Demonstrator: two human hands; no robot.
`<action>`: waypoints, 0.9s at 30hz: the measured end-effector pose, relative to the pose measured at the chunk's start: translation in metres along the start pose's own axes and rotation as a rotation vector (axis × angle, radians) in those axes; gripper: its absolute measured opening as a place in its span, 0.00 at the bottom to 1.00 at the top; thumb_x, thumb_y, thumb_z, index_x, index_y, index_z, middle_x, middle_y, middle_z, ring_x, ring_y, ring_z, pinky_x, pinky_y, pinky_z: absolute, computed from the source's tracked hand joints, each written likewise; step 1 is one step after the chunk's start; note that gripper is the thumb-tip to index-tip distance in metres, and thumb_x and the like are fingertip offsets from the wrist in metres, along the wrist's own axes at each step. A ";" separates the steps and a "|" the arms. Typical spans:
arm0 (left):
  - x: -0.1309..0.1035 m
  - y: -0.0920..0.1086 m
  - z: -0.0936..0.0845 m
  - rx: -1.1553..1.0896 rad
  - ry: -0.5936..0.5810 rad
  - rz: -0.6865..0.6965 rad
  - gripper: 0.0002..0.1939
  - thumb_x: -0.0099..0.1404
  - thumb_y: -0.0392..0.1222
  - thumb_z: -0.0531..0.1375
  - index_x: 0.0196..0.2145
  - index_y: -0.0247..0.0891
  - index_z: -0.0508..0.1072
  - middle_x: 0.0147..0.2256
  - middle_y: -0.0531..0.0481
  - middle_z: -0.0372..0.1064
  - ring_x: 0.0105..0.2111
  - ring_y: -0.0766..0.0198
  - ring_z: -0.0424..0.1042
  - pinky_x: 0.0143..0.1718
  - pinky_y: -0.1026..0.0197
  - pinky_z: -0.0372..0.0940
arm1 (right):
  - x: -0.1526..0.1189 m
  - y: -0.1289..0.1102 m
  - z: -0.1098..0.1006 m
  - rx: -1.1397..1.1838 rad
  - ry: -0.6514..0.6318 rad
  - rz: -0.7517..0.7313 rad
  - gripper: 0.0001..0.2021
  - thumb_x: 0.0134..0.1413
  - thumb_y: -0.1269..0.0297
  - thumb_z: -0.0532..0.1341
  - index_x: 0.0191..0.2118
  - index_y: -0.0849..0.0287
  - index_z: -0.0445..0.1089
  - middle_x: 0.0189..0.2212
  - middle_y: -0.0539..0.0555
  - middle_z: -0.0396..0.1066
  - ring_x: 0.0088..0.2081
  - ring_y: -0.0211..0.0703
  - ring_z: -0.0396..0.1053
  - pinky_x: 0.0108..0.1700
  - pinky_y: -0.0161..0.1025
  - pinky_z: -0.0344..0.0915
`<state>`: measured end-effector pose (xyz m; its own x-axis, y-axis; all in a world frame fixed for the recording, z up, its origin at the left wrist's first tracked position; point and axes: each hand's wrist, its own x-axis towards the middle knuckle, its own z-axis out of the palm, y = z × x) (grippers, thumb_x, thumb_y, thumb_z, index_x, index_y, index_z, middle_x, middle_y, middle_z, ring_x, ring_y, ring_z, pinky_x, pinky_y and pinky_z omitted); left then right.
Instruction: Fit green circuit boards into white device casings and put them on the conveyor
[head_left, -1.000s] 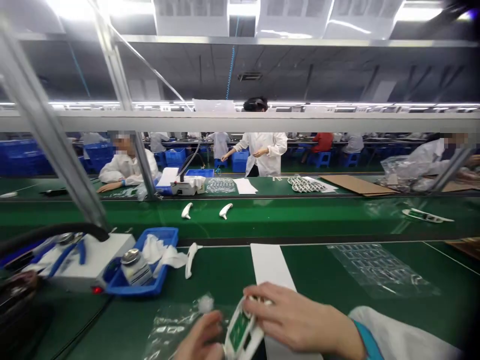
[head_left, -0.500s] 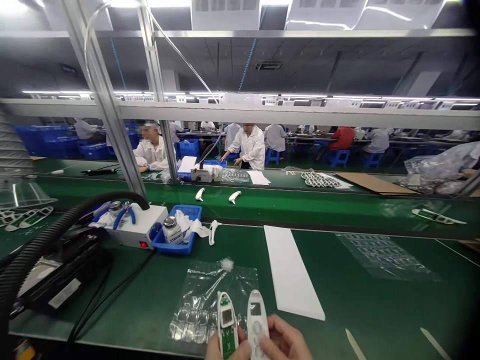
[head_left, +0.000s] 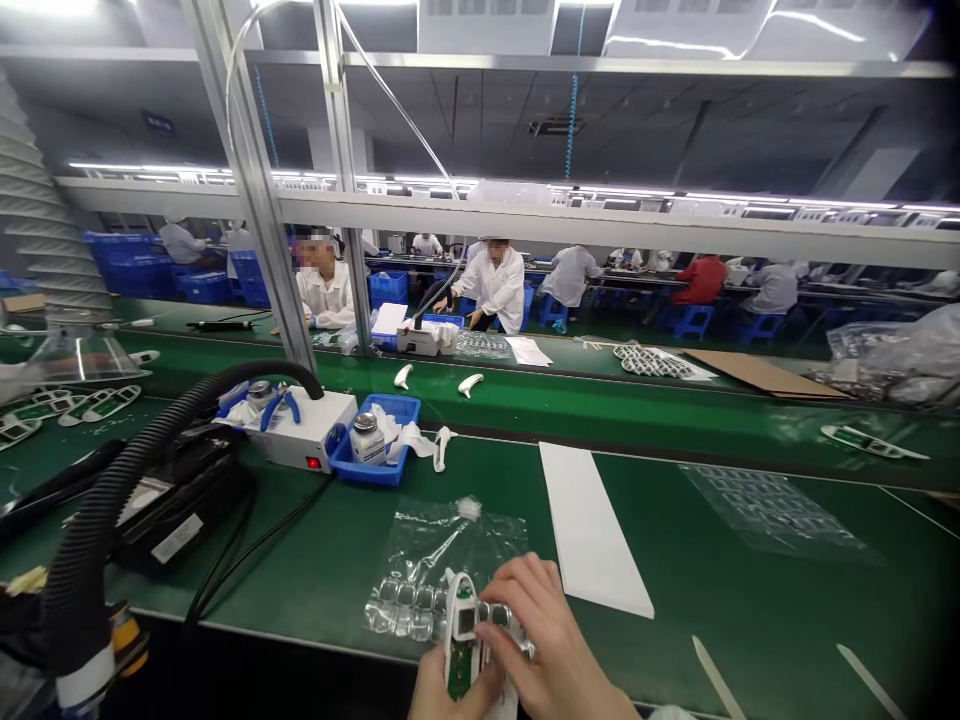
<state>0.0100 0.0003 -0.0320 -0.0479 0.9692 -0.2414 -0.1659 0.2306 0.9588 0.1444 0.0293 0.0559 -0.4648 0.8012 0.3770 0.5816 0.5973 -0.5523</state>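
Note:
A white housing with a green circuit board and small square screen (head_left: 462,640) is upright in my left hand (head_left: 436,690), at the bottom centre. My left fingers are wrapped round its lower part. Part of a white cover (head_left: 504,703) shows low beside it, mostly hidden by my hands. My right hand (head_left: 541,640) is over the right side of the housing, thumb and fingers curved near the screen; whether it pinches anything is too small to tell. Beneath and behind lies a clear plastic sheet of square pockets (head_left: 405,607).
A long white paper strip (head_left: 596,530) lies right of my hands. Back left are a blue tray (head_left: 375,470) with a bottle and wipes, a white box (head_left: 300,430) and a black hose (head_left: 127,470). White curved parts (head_left: 470,384) sit on the green belt. People work beyond.
My right hand has risen from the white cover to beside the screen. The cover has dropped low and is now mostly hidden. The camera view has turned a little left.

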 end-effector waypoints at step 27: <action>-0.003 -0.006 -0.009 -0.008 0.152 0.034 0.25 0.44 0.61 0.68 0.27 0.33 0.77 0.24 0.46 0.73 0.28 0.55 0.70 0.29 0.61 0.65 | 0.007 -0.009 0.019 -0.253 -0.066 -0.430 0.13 0.62 0.76 0.48 0.28 0.58 0.61 0.25 0.53 0.63 0.29 0.42 0.57 0.34 0.43 0.55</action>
<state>0.0022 -0.0051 -0.0379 -0.2024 0.9520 -0.2296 -0.1696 0.1968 0.9657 0.1231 0.0285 0.0496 -0.7343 0.4816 0.4784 0.4680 0.8697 -0.1571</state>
